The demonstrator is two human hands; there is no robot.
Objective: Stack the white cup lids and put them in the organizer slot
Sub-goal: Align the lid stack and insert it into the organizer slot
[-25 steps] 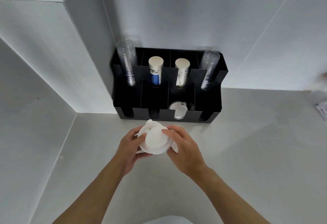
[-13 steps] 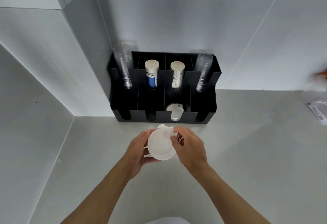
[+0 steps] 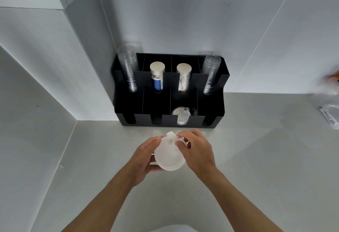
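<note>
I hold a stack of white cup lids [image 3: 168, 155] in front of me, just above the grey counter. My left hand [image 3: 142, 160] cups the stack from the left and below. My right hand [image 3: 199, 152] grips it from the right, fingertips on the top edge near the tabs. The black organizer [image 3: 128, 109] stands against the wall just beyond my hands. Its third front slot holds more white lids [image 3: 181, 117]; the other front slots look dark.
The organizer's back row holds two stacks of clear cups [image 3: 128, 70] and two stacks of paper cups [image 3: 157, 77]. A white cable [image 3: 330, 115] and a blurred object [image 3: 330, 85] lie at the far right. A wall corner juts out on the left.
The lid stack has tilted so its flat face turns toward me, and both hands have shifted their grip around it. The hands stay in front of the organizer.
</note>
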